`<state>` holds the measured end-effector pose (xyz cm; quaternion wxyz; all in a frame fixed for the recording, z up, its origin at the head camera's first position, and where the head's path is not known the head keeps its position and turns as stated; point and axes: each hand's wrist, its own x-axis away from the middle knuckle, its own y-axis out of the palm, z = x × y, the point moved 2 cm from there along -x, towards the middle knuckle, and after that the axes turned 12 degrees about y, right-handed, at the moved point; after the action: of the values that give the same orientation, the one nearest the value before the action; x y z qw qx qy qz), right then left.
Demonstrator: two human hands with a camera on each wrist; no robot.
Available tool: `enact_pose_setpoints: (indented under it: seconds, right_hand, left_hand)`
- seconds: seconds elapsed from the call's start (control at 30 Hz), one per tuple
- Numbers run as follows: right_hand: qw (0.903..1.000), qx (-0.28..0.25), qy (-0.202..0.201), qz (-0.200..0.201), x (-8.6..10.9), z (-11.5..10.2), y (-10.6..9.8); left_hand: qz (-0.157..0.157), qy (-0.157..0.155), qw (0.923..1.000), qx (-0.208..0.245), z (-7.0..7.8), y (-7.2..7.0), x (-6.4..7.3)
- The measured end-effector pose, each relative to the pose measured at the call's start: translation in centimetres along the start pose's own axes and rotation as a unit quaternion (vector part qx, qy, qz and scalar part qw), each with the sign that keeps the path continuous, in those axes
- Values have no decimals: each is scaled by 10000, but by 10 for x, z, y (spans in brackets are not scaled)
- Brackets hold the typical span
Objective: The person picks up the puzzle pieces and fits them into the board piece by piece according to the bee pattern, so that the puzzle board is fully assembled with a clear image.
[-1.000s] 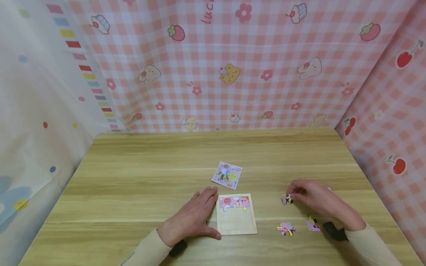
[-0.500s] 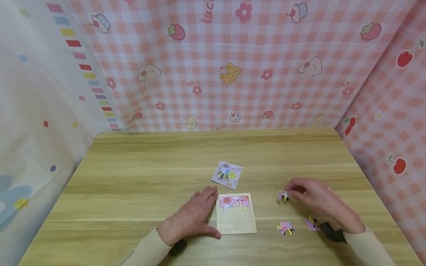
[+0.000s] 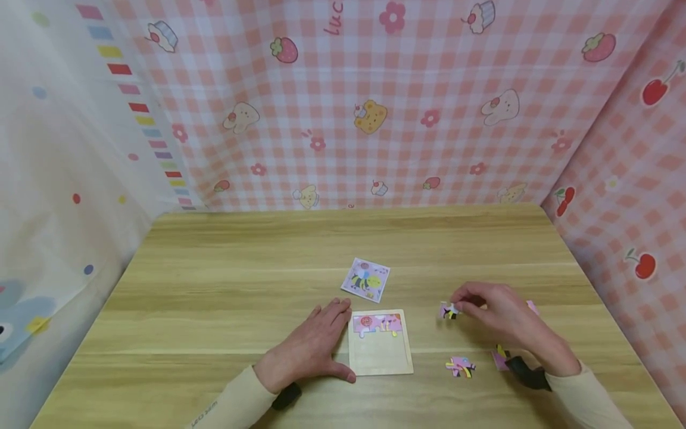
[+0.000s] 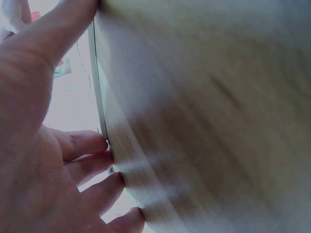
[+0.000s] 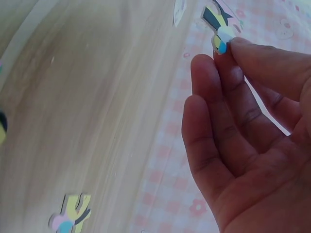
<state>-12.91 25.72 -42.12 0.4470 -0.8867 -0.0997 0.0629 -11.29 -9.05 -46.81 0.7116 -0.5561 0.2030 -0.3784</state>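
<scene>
Between thumb and fingertips my right hand (image 3: pixel 495 310) pinches a jigsaw piece (image 3: pixel 448 310), pink with black and yellow parts, raised a little above the table. The right wrist view shows the same jigsaw piece (image 5: pixel 221 29) at the fingertips. My left hand (image 3: pixel 311 348) rests flat on the table, its fingers and thumb along the left side of a square wooden puzzle tray (image 3: pixel 381 357). Joined pieces (image 3: pixel 377 323) fill the tray's top strip; bare wood shows below them. Behind the tray lies a small picture card (image 3: pixel 366 280) with a bee on it.
A loose jigsaw piece (image 3: pixel 460 367) lies right of the tray. Another piece (image 3: pixel 500 358) is partly hidden by the black strap on my right wrist, and a pink piece (image 3: pixel 532 307) shows beyond that hand. A checked curtain (image 3: pixel 343 119) hangs behind the table.
My right hand has moved left and slightly away from me, carrying the pinched jigsaw piece up off the table. My left hand and the tray have stayed in place.
</scene>
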Motion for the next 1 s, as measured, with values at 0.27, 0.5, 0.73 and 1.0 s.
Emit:
enact_pose_setpoints:
  seconds: [0.27, 0.5, 0.73, 1.0]
  right_hand:
    - [9997, -101, -180, 135, -1, -10, 6]
    - [9986, -141, -389, 344, -3, -23, 11]
    - [9960, -412, -716, 344, -5, -35, 20]
    - [9948, -468, -853, 290, -5, -44, 32]
  left_hand:
    - [27, 43, 10000, 48, 1, 0, 1]
    - [7, 49, 10000, -6, -1, -1, 1]
    - [-13, 31, 10000, -34, -1, -2, 2]
    - [37, 69, 9999, 72, -2, -2, 4]
